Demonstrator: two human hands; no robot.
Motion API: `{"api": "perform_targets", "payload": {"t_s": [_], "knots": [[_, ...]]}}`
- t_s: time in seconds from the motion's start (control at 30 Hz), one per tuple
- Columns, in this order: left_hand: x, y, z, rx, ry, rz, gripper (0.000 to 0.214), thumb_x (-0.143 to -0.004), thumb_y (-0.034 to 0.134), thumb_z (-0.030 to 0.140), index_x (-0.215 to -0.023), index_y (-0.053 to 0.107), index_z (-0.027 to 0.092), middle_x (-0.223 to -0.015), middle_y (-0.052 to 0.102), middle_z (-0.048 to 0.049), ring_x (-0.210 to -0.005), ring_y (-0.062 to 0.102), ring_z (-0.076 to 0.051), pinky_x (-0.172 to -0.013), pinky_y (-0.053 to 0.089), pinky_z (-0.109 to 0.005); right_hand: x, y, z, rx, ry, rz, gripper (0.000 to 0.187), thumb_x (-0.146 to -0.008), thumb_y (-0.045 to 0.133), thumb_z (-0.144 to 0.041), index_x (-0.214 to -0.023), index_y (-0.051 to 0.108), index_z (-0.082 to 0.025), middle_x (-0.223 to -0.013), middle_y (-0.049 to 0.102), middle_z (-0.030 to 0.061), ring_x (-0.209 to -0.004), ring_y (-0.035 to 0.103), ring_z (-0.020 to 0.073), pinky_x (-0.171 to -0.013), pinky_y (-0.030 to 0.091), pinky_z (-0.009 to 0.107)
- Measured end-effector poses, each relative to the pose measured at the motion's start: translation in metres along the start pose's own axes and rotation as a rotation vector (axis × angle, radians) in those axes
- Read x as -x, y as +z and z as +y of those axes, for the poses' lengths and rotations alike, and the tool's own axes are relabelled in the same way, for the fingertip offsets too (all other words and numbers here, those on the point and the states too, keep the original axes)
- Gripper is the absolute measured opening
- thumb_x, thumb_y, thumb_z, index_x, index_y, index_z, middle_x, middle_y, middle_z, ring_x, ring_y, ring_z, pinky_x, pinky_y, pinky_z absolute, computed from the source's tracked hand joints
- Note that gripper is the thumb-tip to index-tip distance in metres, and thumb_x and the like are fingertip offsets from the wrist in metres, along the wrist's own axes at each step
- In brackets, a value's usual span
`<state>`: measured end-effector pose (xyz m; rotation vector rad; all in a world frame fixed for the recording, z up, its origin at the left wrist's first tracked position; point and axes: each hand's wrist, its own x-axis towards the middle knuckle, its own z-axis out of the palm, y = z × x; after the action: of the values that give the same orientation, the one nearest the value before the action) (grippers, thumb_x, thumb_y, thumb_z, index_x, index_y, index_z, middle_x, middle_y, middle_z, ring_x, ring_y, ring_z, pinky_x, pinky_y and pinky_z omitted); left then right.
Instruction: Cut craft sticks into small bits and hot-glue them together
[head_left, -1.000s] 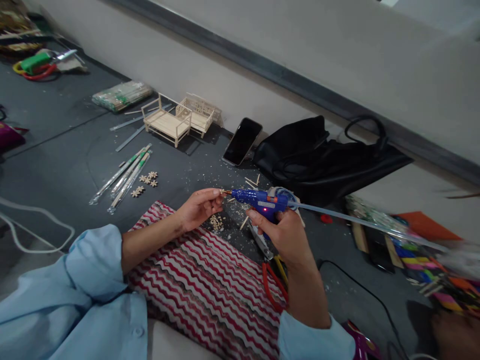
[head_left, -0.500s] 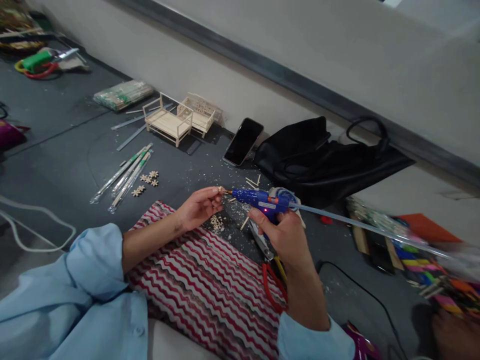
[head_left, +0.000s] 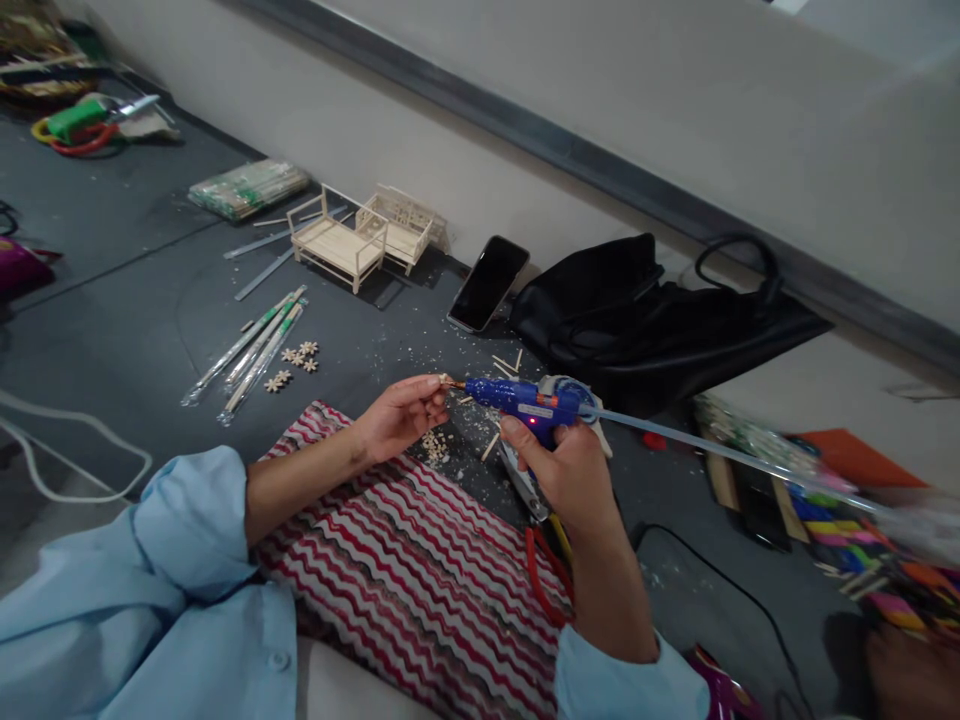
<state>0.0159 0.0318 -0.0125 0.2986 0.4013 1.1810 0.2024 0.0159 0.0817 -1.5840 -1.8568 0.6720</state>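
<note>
My right hand (head_left: 574,470) is wrapped round a blue hot glue gun (head_left: 517,400), whose red light is lit. A long clear glue stick (head_left: 697,440) sticks out of its back. The gun's nozzle meets a tiny pale wooden piece (head_left: 444,379) pinched in the fingertips of my left hand (head_left: 401,415); its shape is mostly hidden. Below the nozzle lies a small heap of wooden bits (head_left: 435,446) among glue crumbs. Several small wooden flowers (head_left: 300,357) are to the left of my left hand. Red-handled pliers (head_left: 544,580) lie partly behind my right wrist.
Two miniature wooden benches (head_left: 341,245) stand near the wall, beside a leaning phone (head_left: 489,283) and a black bag (head_left: 645,310). Wrapped sticks (head_left: 255,350) lie at left. A striped cloth (head_left: 420,580) is in front of me. A black cable (head_left: 727,570) runs at right.
Almost nothing differs. Both hands stay in place with the glue gun's nozzle at the small wooden piece; the whole view has shifted very slightly.
</note>
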Motion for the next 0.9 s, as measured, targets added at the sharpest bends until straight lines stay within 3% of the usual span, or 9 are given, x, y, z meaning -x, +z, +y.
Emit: {"api": "perform_targets", "payload": {"t_s": [0.6, 0.9], "knots": [[0.0000, 0.0003, -0.0007, -0.013, 0.005, 0.012, 0.017, -0.074, 0.076, 0.025, -0.084, 0.071, 0.012, -0.066, 0.056, 0.0015, -0.059, 0.050, -0.006, -0.066, 0.045, -0.023, 0.0003, 0.0031, 0.0015, 0.032, -0.015, 0.017, 0.030, -0.076, 0.064, -0.050, -0.090, 0.066, -0.024, -0.071, 0.067, 0.0038, -0.085, 0.064, 0.0277, -0.072, 0.049, 0.035], [-0.0009, -0.0021, -0.0010, -0.010, -0.006, -0.001, 0.020, -0.074, 0.077, 0.026, -0.087, 0.071, 0.011, -0.066, 0.056, 0.0018, -0.060, 0.051, -0.006, -0.068, 0.046, -0.023, 0.0011, 0.0026, 0.0005, 0.047, -0.017, 0.023, 0.025, -0.077, 0.064, -0.050, -0.074, 0.060, -0.025, -0.063, 0.063, 0.0022, -0.079, 0.064, 0.0258, -0.069, 0.049, 0.033]]}}
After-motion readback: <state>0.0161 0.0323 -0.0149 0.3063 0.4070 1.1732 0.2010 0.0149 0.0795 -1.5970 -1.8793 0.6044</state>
